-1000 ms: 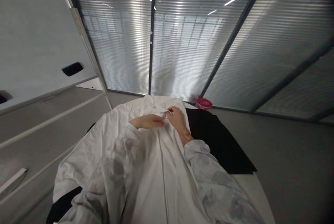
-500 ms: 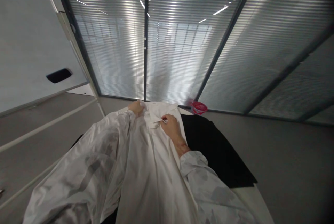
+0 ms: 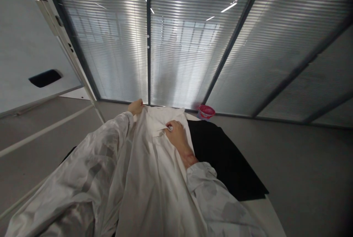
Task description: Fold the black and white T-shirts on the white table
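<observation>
A pair of white trousers (image 3: pixel 149 170), as far as the shape shows, lies lengthwise in front of me with its top edge at the far end. My left hand (image 3: pixel 135 107) is closed at the far left corner, gripping the cloth there. Lower and to the right, my right hand (image 3: pixel 178 135) pinches a small raised flap of the same cloth between thumb and fingers. Folds run down from that pinch. The near end of the garment leaves the picture at the bottom.
Black cloth (image 3: pixel 223 159) lies on the white table (image 3: pixel 264 211) to the right. Behind the table's far edge stands a red basket (image 3: pixel 206 112). Glass panels with blinds (image 3: pixel 182 64) rise beyond. A white rail (image 3: pixel 46 130) and a pale panel (image 3: pixel 22 45) are at left.
My left hand has moved outward to the left, drawing the far corner of the cloth sideways and flatter. My right hand keeps its pinch on the flap. The view has shifted slightly.
</observation>
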Demonstrator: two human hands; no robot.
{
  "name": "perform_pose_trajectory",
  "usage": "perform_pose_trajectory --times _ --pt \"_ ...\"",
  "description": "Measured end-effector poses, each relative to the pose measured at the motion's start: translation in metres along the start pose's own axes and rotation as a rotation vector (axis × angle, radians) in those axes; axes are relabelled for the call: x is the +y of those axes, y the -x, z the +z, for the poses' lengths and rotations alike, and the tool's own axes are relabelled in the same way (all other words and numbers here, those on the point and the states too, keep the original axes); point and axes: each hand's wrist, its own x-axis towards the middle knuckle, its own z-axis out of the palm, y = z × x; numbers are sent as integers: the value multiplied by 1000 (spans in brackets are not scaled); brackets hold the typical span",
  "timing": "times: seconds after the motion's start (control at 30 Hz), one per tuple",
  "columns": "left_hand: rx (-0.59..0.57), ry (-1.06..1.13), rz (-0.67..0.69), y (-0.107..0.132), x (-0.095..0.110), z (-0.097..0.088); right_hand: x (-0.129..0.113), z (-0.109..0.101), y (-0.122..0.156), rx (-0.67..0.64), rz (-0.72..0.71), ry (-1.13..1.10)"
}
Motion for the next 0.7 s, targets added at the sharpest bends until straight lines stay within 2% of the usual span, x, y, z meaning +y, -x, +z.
perform_pose_trajectory --times 0.17,0.4,0.6,0.7 --pt "14 -21 -90 5 -5 1 -1 -1 0 -46 -35 42" --pt "42 -30 -160 16 18 0 -1 1 1 -78 -100 48" --pt "-134 -79 -121 33 7 -8 -3 0 1 -109 -124 20" --pt "-135 -78 -103 42 2 -6 -8 -4 1 -131 -155 -15"
